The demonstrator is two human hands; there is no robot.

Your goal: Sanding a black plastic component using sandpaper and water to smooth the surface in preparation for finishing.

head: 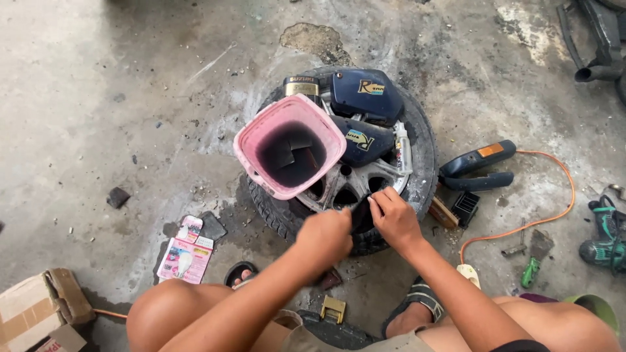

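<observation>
I squat over a car wheel (420, 153) lying flat on the concrete floor. My left hand (326, 233) and my right hand (393, 218) meet at the wheel's near rim, both pinching a small dark sheet (360, 214) between them. On the wheel stand a pink plastic bucket (290, 145) with dark liquid and dark pieces inside, two dark blue motorcycle side covers (365, 94), a black and gold can (301, 86) and a small white tube (403, 146).
A blue power tool (476, 166) with an orange cord (561, 195) lies right of the wheel. A green drill (606, 238), a scraper (531, 261) and a brush (443, 214) are further right. A light-bulb package (186, 257) and a cardboard box (36, 309) lie left.
</observation>
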